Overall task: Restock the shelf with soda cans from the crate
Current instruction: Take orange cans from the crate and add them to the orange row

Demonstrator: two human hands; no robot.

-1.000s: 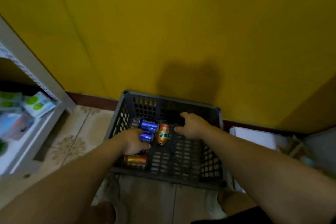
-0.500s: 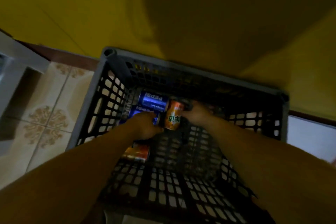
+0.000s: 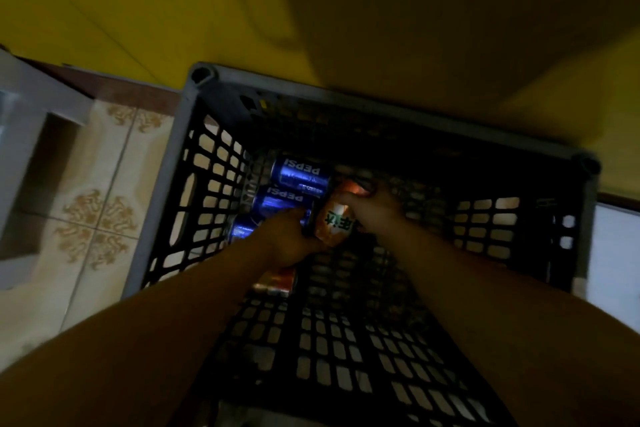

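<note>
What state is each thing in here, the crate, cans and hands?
crate: on the floor, holds cans.
far Pepsi can: on its side, untouched.
middle Pepsi can: on its side, under the left hand.
near Pepsi can: on its side, partly hidden.
orange can: tilted, gripped.
copper can: lying below the left wrist.
left hand: on middle Pepsi can, grip unclear.
right hand: curled round orange can.
</note>
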